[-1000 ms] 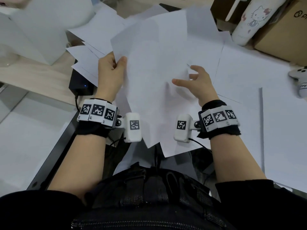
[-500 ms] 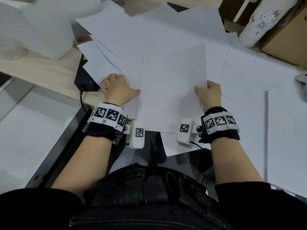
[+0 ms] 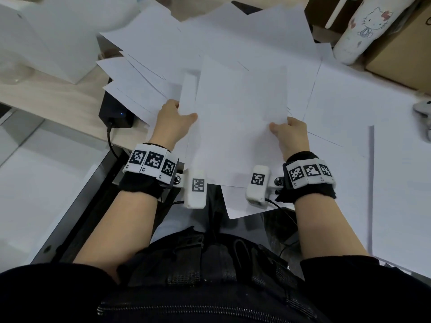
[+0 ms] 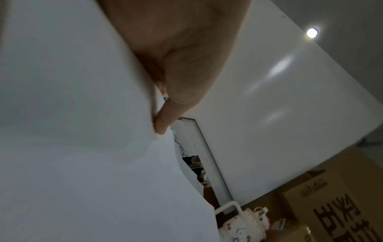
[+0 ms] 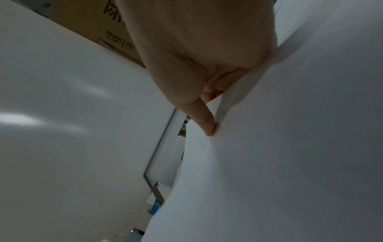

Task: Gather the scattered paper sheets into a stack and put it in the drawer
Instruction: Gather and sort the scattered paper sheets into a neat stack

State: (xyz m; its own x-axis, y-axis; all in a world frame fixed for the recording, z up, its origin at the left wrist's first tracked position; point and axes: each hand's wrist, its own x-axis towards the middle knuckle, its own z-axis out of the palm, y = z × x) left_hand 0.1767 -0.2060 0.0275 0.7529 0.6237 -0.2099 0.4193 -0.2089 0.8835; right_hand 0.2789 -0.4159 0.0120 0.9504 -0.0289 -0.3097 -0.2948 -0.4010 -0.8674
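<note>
**Both hands pinch a partial stack; loose sheets remain to be collected**

The left hand (image 3: 172,123) has its thumb laid on top of the held sheets (image 3: 240,117) near their left edge, with the other fingers hidden beneath; the left wrist view shows the thumb (image 4: 163,121) pressed against the paper, so the hand is clamped on the bundle. The right hand (image 3: 290,134) mirrors it at the right edge, thumb on top and fingers curled under, and the right wrist view shows a finger (image 5: 207,121) pushed into the paper, which bows around it.

Outward from the grips, the bundle sits at the centre of the head view, and it looks lifted a little off the desk. Its sheets are not yet square: one edge sticks out on the left and a corner pokes out below, between the wrists. Both forearms reach forward side by side from the bottom of the frame.

The step in hand appears to be the gathering. Scattered sheets (image 3: 149,54) still cover the upper left and the right of the frame, overlapping the desk (image 3: 46,94). The next move likely calls for squaring the bundle, then adding the loose sheets. No drawer can be made out.
</note>
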